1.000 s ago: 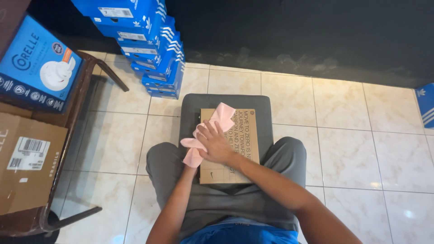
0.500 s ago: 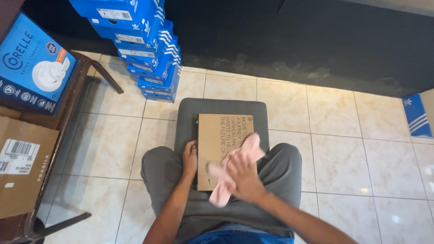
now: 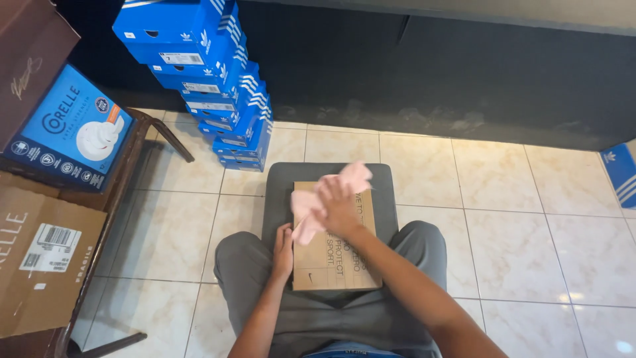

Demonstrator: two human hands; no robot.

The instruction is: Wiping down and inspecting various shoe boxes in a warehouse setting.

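The person sits with a flat brown cardboard shoe box (image 3: 338,255) lying across the lap and resting partly on a dark grey padded stool (image 3: 278,192) just beyond the knees. The right hand (image 3: 338,205) lies on the far part of the box lid, its grip clenched on a pale pink cloth (image 3: 306,207) that it presses flat against the cardboard; one end of the cloth pokes out beyond the fingers toward the far side, and the rest bunches to the left of the palm. The left hand (image 3: 283,252) grasps the left edge of the box, fingers curled against its side, near the left knee. On the tiled floor (image 3: 503,219) at the far left of the stool stands a leaning stack of blue shoe boxes (image 3: 218,86). Further left, a wooden table (image 3: 136,149) carries a blue dinnerware carton (image 3: 66,132) propped at a slant and a plain brown shipping carton (image 3: 40,258) nearer. Another blue box (image 3: 621,174) shows at the right edge.
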